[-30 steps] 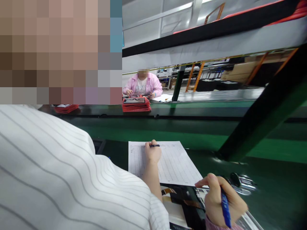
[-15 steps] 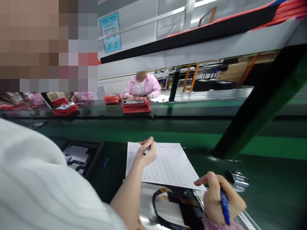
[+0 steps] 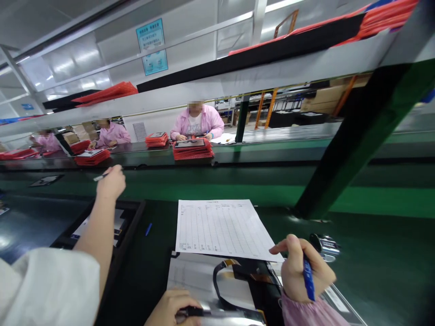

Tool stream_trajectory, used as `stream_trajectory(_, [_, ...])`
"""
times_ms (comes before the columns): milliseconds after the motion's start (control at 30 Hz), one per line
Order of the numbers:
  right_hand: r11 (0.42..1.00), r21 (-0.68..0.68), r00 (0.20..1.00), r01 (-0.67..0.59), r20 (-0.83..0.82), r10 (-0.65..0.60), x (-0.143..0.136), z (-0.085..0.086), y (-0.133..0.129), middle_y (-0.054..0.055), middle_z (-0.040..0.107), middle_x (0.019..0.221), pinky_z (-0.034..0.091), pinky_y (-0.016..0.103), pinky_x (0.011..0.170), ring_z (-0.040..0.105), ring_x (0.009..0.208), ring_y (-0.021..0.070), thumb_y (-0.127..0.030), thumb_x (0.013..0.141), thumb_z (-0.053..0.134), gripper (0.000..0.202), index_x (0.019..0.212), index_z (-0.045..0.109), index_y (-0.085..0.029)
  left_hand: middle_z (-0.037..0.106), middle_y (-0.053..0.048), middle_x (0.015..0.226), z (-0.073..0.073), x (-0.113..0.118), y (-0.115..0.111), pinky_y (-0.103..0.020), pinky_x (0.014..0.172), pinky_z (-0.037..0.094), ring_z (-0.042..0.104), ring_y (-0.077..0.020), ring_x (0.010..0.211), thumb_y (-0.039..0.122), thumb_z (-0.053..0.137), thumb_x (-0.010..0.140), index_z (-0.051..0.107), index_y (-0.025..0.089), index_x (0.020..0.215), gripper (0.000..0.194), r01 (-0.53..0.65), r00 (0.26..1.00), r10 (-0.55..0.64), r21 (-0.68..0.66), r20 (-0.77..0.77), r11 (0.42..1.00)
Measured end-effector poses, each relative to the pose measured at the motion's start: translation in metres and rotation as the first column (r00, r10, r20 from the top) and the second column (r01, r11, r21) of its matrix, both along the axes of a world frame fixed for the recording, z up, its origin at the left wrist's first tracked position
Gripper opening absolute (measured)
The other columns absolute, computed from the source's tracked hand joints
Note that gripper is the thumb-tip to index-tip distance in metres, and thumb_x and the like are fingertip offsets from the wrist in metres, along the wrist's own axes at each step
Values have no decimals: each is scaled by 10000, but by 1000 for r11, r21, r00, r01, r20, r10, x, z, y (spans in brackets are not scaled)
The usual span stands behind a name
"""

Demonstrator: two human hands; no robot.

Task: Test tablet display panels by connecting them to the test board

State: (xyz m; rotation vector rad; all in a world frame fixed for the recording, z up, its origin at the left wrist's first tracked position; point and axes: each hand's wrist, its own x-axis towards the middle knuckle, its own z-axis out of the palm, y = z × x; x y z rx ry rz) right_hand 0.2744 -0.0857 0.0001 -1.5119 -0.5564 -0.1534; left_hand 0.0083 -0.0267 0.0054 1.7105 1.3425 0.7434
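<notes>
My right hand, in a pink sleeve, is closed round a blue pen, with the index finger pointing towards a printed form. The form is a white sheet with a table grid, lying on the bench. Just below it lies a flat display panel with a black ribbon cable. Low in the view, my left hand curls round a shiny silver-and-black piece, partly cut off by the lower edge; its kind cannot be made out.
From the left reaches a co-worker's white-sleeved arm, the hand holding a pen. Beneath it stands a black tray with panels. A small blue object and a metal clip-like item lie on the bench. A green post slants at right.
The co-worker's hand with its pen has moved left, off the form. My left hand now shows at the bottom, where that arm hid it. My right hand still holds the blue pen.
</notes>
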Motion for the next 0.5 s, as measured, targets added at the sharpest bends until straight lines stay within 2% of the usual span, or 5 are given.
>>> stream_trajectory(100, [1000,-11,1000,1,4,-1,1,-2,0,-25,465,448,289,273,466,335,402,102,-498,894,510,486,529,595,-187,686,-33,786,-22,-4,-35,-324,688,516,622,-225,773,550,634,790,728,274,849,297,68,998,-68,3,9,998])
stream_trajectory(233, [999,-36,1000,-5,3,5,4,-5,0,-4,518,492,318,276,489,391,438,120,-512,909,465,508,535,593,-192,545,11,559,-37,-18,-22,-269,561,447,532,-158,544,566,394,917,682,181,1025,493,28,999,-30,44,25,999])
stream_trajectory(367, [998,-17,998,-55,10,55,4,-4,2,19,571,522,401,280,588,526,554,167,-517,927,421,498,580,578,-196,688,-57,864,-47,-34,16,-333,773,528,658,-223,838,466,401,930,615,185,1174,429,-86,988,110,211,-109,974])
stream_trajectory(433, [997,2,997,-81,10,81,4,-3,4,16,567,507,416,290,603,546,569,182,-531,929,416,483,620,574,-196,672,-90,1100,-54,-39,30,-376,939,497,628,-246,1065,390,387,932,599,195,1197,392,-93,972,154,312,-179,946])
stream_trajectory(500, [996,4,996,-90,3,90,2,-3,4,13,562,492,413,295,589,546,555,185,-534,923,429,467,636,576,-197,635,-106,1163,-61,-40,39,-397,992,477,604,-247,1125,318,339,941,573,185,1230,395,-79,950,187,386,-250,919])
